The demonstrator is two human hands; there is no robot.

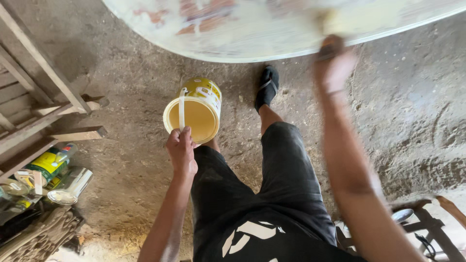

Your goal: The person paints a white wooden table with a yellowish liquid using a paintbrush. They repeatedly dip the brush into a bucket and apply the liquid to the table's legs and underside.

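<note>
My left hand grips the white handle of a yellow paint bucket, which hangs above the dirt floor with cream-yellow paint inside. My right hand is blurred with motion and closed on a paintbrush, its bristles against a large round whitish panel at the top of the view. The panel has reddish patches on the left and a fresh yellowish smear by the brush. My legs in black shorts and a black sandal stand below the panel.
A wooden frame leans at the left. Below it lie several tins and cans and a bundle of cloth. A dark wooden stool or frame stands at the lower right. The floor is rough grey dirt.
</note>
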